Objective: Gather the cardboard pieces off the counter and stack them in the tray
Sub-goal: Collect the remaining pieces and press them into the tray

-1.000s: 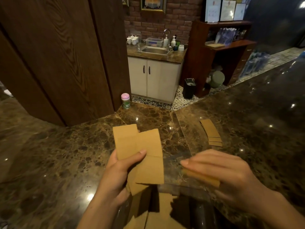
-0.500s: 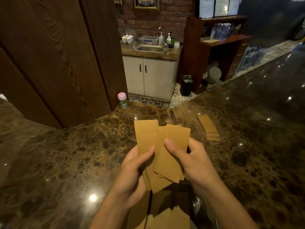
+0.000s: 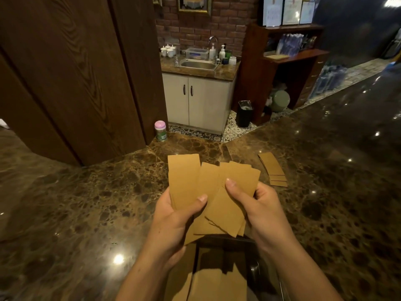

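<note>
Hands together: left hand (image 3: 178, 216) and right hand (image 3: 258, 205) pinch fanned cardboard pieces (image 3: 208, 187).
6 o'clock, right below: tray (image 3: 254, 269); 1 o'clock: counter stack (image 3: 273, 170), long axis 11-to-5, right hand nearer.

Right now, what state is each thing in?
Left hand: grips the fanned cardboard pieces.
Right hand: grips the same fan.
Counter stack: flat on the counter, untouched.
Tray: below the hands, cardboard already inside.
Cabinet doors: closed.
Pink-lidded jar: upright, lid on.
</note>
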A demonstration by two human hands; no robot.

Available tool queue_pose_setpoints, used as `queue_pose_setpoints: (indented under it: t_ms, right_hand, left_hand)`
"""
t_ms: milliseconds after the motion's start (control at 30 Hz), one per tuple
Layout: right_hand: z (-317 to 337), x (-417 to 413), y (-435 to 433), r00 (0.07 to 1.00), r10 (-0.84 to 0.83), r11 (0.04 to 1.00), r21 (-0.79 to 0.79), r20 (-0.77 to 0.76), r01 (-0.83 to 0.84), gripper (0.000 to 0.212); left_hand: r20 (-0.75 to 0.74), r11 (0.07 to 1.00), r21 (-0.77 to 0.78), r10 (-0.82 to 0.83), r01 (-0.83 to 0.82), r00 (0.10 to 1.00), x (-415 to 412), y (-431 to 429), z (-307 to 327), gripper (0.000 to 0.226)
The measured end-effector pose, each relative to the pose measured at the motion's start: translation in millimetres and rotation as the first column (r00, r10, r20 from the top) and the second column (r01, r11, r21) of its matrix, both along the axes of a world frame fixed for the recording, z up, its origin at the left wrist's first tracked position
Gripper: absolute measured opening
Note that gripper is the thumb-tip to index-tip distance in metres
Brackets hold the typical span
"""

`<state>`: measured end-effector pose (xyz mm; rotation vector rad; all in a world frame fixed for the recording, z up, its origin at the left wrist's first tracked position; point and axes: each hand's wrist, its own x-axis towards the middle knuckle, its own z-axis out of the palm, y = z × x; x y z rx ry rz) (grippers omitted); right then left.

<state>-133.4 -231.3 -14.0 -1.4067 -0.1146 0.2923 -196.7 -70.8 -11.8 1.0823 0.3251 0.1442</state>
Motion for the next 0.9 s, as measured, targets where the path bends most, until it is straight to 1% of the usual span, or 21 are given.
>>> queue_pose_setpoints:
  t_ms: [67,167,233,300,433,500,533,567,600,633,667,700,733,767,800,833,867,900]
  right_hand:
    - [2,0,-1,0.999,0.036,0.999,-0.027,-0.004,-0.036,0.023]
    - [5,-2,-1,0.995,0.093,0.995,-0.032,-0.025,-0.093,0.031]
    - [5,-3,-1,0.996,0.087,0.996,-0.033,-0.015,-0.088,0.033]
    - [5,-3,-2,0.997,0.077,0.997,-0.025,-0.006,-0.077,0.033]
    - [9,0,-5,0.992,0.129,0.991,0.044,-0.008,-0.128,0.027]
    - [10,0,-7,0.992,0.11,0.993,0.038,0.068,-0.113,0.024]
    - [12,0,-9,0.985,0.073,0.997,0.015,0.158,-0.076,0.021]
    - [14,1,-10,0.957,0.031,0.999,-0.025,0.289,-0.025,0.017]
    - [17,2,-14,0.892,0.018,0.997,-0.07,0.451,0.015,0.013]
    - [19,4,-18,0.779,0.055,0.991,-0.128,0.625,0.033,0.013]
    - [19,8,-23,0.61,0.143,0.976,-0.213,0.78,0.043,0.02]
    - [19,11,-29,0.396,0.286,0.941,-0.334,0.872,0.057,0.026]
    - [19,14,-33,0.196,0.437,0.881,-0.461,0.878,0.101,0.028]
    - [19,15,-36,0.066,0.565,0.807,-0.568,0.822,0.165,0.029]
    - [18,16,-40,0.002,0.663,0.73,-0.647,0.749,0.218,0.031]
    - [19,15,-42,-0.023,0.731,0.664,-0.703,0.682,0.256,0.033]
    - [20,12,-44,-0.031,0.782,0.605,-0.746,0.623,0.279,0.036]
    - [22,11,-46,-0.03,0.823,0.55,-0.784,0.567,0.287,0.039]
  left_hand:
    - [-0.001,0.999,-0.027,0.028,-0.028,1.0,0,1,-1,0.041]
    - [-0.003,0.997,-0.058,0.058,-0.058,0.998,1,2,-1,0.035]
    - [0.003,0.996,-0.044,0.082,-0.081,0.997,1,1,-1,0.033]
    - [0.005,0.994,-0.015,0.111,-0.111,0.994,1,1,-1,0.038]
    - [-0.019,0.993,0.031,0.112,-0.111,0.994,1,2,-2,0.04]
    - [-0.053,0.996,0.045,0.08,-0.078,0.995,1,2,-3,0.037]
    - [-0.075,0.997,0.049,0.056,-0.053,0.996,1,2,-2,0.035]
    - [-0.102,0.998,0.059,0.032,-0.026,0.994,0,2,-3,0.036]
    - [-0.138,0.998,0.061,0.01,-0.001,0.99,0,2,-3,0.038]
    - [-0.176,0.999,0.037,-0.014,0.021,0.984,0,4,-4,0.042]
    - [-0.198,0.999,-0.028,-0.049,0.045,0.979,0,4,-4,0.046]
    - [-0.202,0.991,-0.114,-0.087,0.065,0.975,0,6,-5,0.05]
    - [-0.198,0.977,-0.193,-0.124,0.085,0.972,-1,7,-3,0.054]
    - [-0.188,0.963,-0.248,-0.153,0.104,0.97,-2,10,-2,0.056]
    - [-0.165,0.952,-0.279,-0.175,0.125,0.971,-3,12,-1,0.055]
    - [-0.124,0.948,-0.283,-0.189,0.148,0.974,-4,13,-1,0.05]
    - [-0.098,0.956,-0.241,-0.193,0.165,0.976,-4,13,-2,0.045]
    - [-0.089,0.969,-0.18,-0.189,0.171,0.978,-4,13,-5,0.046]
